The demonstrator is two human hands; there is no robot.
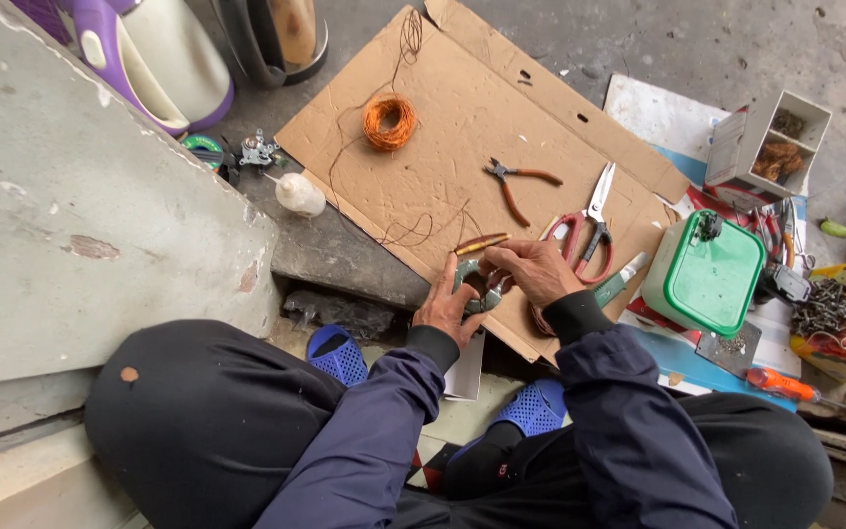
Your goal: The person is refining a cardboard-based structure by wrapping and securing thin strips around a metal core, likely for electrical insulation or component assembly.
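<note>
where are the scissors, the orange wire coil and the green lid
scissors (594,211), head view, on the blades near the pivot
orange wire coil (389,120), head view, on the winding
green lid (715,276), head view, middle of the lid

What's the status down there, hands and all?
Left hand and right hand both gripping a small grey-green ring. Scissors beside right hand. Nothing blocking.

Rough grey concrete floor (736,44) under flat daylight. A flattened cardboard sheet (443,147) lies across it. At the left edge rises a worn concrete step (80,225), chipped and stained.
</note>
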